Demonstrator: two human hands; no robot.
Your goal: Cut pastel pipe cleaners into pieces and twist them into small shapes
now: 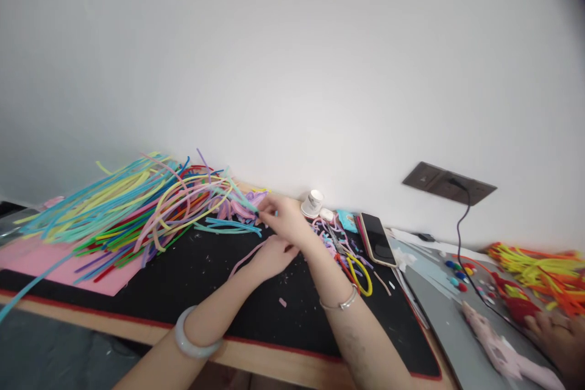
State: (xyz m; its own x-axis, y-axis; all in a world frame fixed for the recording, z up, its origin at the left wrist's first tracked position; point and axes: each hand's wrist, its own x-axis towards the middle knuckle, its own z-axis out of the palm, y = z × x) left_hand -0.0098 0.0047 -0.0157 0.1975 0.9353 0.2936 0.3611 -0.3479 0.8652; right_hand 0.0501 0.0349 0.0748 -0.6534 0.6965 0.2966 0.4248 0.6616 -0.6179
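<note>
My right hand (284,219) is over the back of the black mat (183,280), its fingers pinched at the end of a mint-green pipe cleaner (241,197) that slants up to the left. Just below it, my left hand (273,258) is closed, fingers curled and partly hidden. A pink pipe cleaner (244,259) curves from the mat up to the left hand. Behind the fingers sits a bunch of lilac and pink fuzzy pieces (227,208). Short blue and teal pipe cleaners (228,226) lie left of the hands.
A large pile of coloured pipe cleaners (123,207) covers pink paper (109,277) at left. Yellow-handled scissors (363,277), cut scraps, a paper cup (312,203) and a phone (377,237) lie right. Another person's hand (555,335) is at far right, near a cable (459,237).
</note>
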